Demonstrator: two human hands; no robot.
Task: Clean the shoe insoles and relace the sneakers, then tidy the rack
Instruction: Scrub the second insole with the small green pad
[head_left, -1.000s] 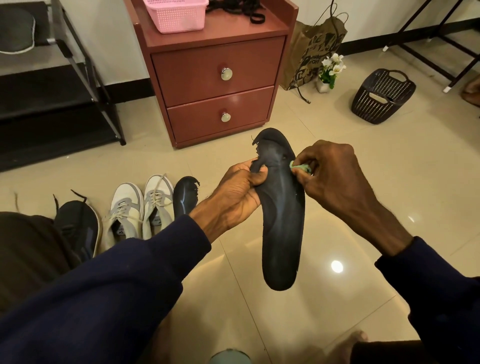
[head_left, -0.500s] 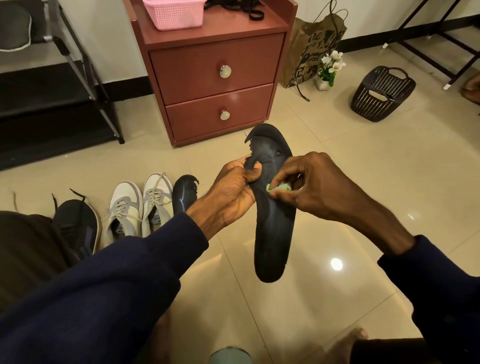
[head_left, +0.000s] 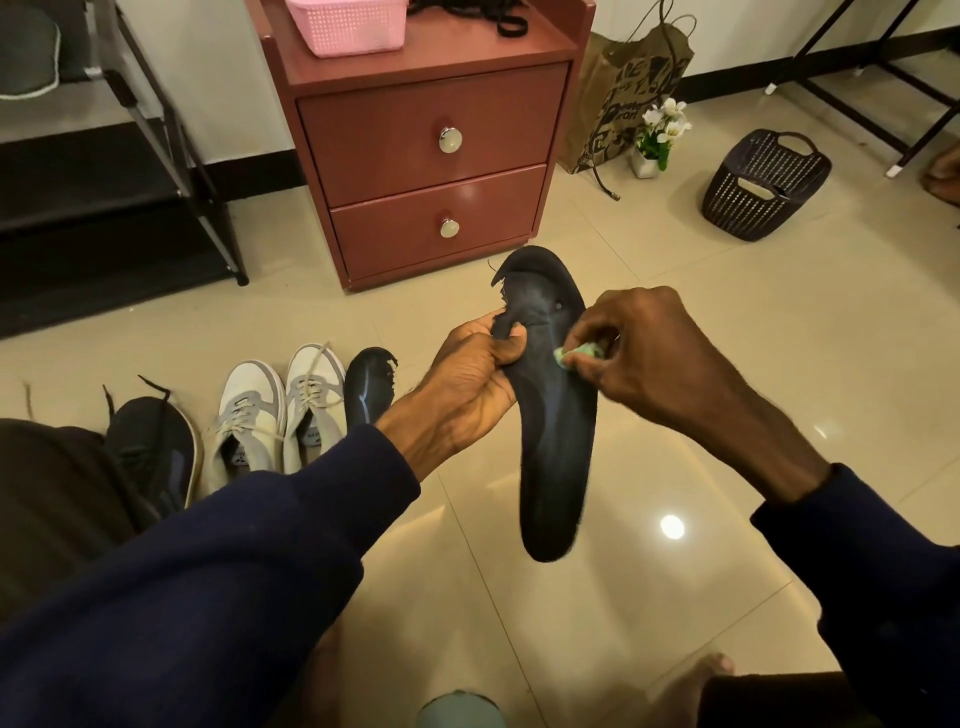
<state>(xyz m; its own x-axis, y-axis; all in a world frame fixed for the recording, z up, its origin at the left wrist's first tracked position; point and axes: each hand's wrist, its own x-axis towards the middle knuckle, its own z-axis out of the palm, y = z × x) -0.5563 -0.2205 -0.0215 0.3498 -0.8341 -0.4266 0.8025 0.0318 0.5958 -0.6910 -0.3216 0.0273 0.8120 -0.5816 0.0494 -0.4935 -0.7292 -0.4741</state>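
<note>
Tiled floor (head_left: 779, 364), drawers (head_left: 431, 171) at 12 o'clock. Left hand (head_left: 467, 379) pinches insole (head_left: 556, 441). Right hand (head_left: 654, 353), gripping green wipe (head_left: 579, 354), has swept back to insole's 3 o'clock edge: scrubbing continues.

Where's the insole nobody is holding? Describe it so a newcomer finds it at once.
Start at the red-brown two-drawer cabinet; on the floor in front of it, leftward, sits a pair of white-and-grey sneakers. The loose insole lies just right of that pair. Unlike the shoes it is flat, black and laceless, with a ragged toe edge.
</note>
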